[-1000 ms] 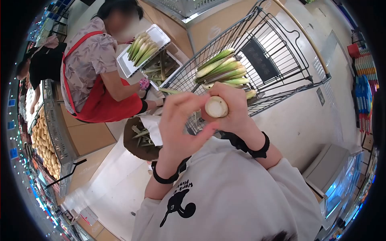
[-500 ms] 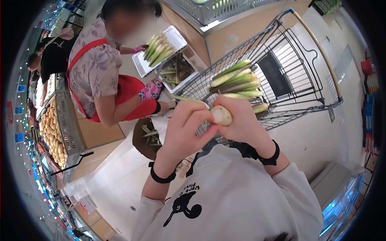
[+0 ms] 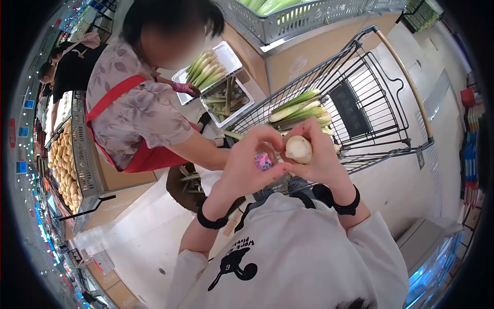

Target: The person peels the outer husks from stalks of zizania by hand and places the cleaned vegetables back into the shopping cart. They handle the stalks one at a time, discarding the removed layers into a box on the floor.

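My right hand (image 3: 321, 154) grips a pale stalk (image 3: 299, 149), its round cut end facing the camera. The fingers of my left hand (image 3: 247, 165) pinch at the stalk's left side, at its outer skin. Both hands are held over the near corner of a wire shopping cart (image 3: 360, 103), which holds several green-and-white stalks (image 3: 301, 108). A co-worker in a red apron (image 3: 139, 123) leans in from the left, a patterned glove (image 3: 263, 160) showing between my hands.
Behind the co-worker a white tray of stalks (image 3: 206, 66) lies above a bin of trimmings (image 3: 229, 100). A brown basket of peelings (image 3: 188, 183) sits on the floor below my left hand. A metal crate of greens (image 3: 303, 15) stands at the top, potatoes (image 3: 62, 170) on the left.
The co-worker has leaned closer and reached an arm toward my hands. My hands with the stalk shifted slightly right, and my left fingers closed tighter on its side.
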Motion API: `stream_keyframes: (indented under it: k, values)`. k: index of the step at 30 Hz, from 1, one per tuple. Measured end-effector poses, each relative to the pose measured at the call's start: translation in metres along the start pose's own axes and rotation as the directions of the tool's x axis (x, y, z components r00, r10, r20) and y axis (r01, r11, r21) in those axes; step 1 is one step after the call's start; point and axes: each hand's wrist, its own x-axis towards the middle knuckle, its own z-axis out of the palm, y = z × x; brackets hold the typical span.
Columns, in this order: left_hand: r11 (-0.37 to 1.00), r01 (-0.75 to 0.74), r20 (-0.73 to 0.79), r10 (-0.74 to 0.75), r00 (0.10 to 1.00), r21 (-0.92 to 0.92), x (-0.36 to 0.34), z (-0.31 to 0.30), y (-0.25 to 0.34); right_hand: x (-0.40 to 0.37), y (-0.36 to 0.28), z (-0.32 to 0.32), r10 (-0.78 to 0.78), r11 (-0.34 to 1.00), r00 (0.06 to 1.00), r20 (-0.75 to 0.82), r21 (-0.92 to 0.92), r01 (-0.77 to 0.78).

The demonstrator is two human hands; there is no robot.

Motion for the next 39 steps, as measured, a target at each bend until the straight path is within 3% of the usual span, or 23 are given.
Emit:
stream_keyframes:
  k: [1,2,3,5,7,8,9,11,13,16,18,23,26,28,32,34,35,37,39]
  values:
    - [0.917,0.219,-0.074,-0.258,0.963,-0.334,-0.003,0.004,0.001,-0.002,0.0,-0.001,-0.007,1.0,0.999,0.038,0.031,0.006]
    - [0.955,0.237,0.041,-0.233,0.972,-0.181,-0.001,-0.001,0.002,-0.002,-0.005,-0.002,-0.12,0.992,0.991,0.058,-0.024,0.121]
    - [0.957,0.231,0.035,-0.228,0.973,-0.176,-0.003,0.0,0.004,-0.005,-0.007,-0.001,-0.128,0.991,0.99,0.061,-0.023,0.13]
    - [0.941,0.296,0.099,-0.314,0.944,0.164,-0.003,-0.002,0.013,-0.007,-0.013,0.003,-0.131,0.98,0.991,0.039,-0.147,0.135]
    - [0.951,0.208,0.103,-0.236,0.966,0.231,-0.006,0.0,0.007,-0.006,-0.008,0.009,-0.223,0.959,0.973,-0.056,-0.19,0.209]
    - [0.945,0.251,0.167,-0.287,0.943,0.208,-0.007,-0.004,0.008,-0.007,-0.005,0.01,-0.288,0.933,0.954,-0.084,-0.249,0.26]
    - [0.936,0.291,0.185,-0.327,0.927,0.197,-0.012,0.0,0.002,-0.011,-0.004,0.008,-0.238,0.933,0.967,-0.087,-0.298,0.203]
    - [0.971,0.233,0.19,-0.238,0.953,0.047,-0.016,0.006,-0.003,-0.013,-0.003,0.009,-0.32,0.914,0.941,-0.115,-0.298,0.274]
    - [0.965,0.263,0.207,-0.26,0.943,0.016,-0.016,0.009,0.013,-0.02,0.001,0.006,-0.332,0.909,0.934,-0.136,-0.311,0.278]
    - [0.977,0.212,0.132,-0.214,0.968,0.027,-0.022,0.015,0.01,-0.023,0.006,0.006,-0.301,0.933,0.94,-0.159,-0.251,0.256]
    - [0.978,0.203,0.111,-0.206,0.972,0.042,-0.029,0.018,0.011,-0.027,0.02,0.009,-0.259,0.966,0.946,-0.196,-0.06,0.252]
    - [0.968,0.232,0.117,-0.243,0.963,0.099,-0.044,0.019,0.009,-0.038,0.034,0.003,-0.265,0.963,0.961,-0.082,-0.076,0.259]
    - [0.972,0.203,0.067,-0.212,0.975,0.118,-0.049,0.024,0.001,-0.039,0.033,0.004,-0.201,0.975,0.978,-0.046,-0.109,0.195]
    - [0.974,0.213,0.009,-0.215,0.977,0.076,-0.05,0.026,-0.001,-0.039,0.034,0.007,-0.076,0.995,0.995,-0.06,-0.075,0.072]
    - [0.966,0.206,-0.109,-0.19,0.976,0.156,-0.047,0.03,-0.008,-0.028,0.024,0.023,-0.104,0.995,0.993,-0.06,0.004,0.104]
    - [0.976,0.114,-0.23,-0.07,0.971,0.186,-0.04,0.029,-0.003,-0.022,0.024,0.038,-0.253,0.96,0.942,-0.219,0.064,0.273]
    - [0.977,0.109,-0.224,-0.067,0.972,0.181,-0.036,0.026,-0.001,-0.022,0.04,0.041,-0.253,0.961,0.941,-0.225,0.057,0.272]
    - [0.974,0.133,-0.21,-0.093,0.973,0.183,-0.03,0.018,0.003,-0.025,0.072,0.041,-0.07,0.997,0.946,-0.317,0.002,0.075]
    - [0.968,0.175,-0.153,-0.149,0.977,0.181,-0.024,0.006,0.007,-0.03,0.069,0.045,-0.037,0.997,0.924,-0.38,0.043,0.058]
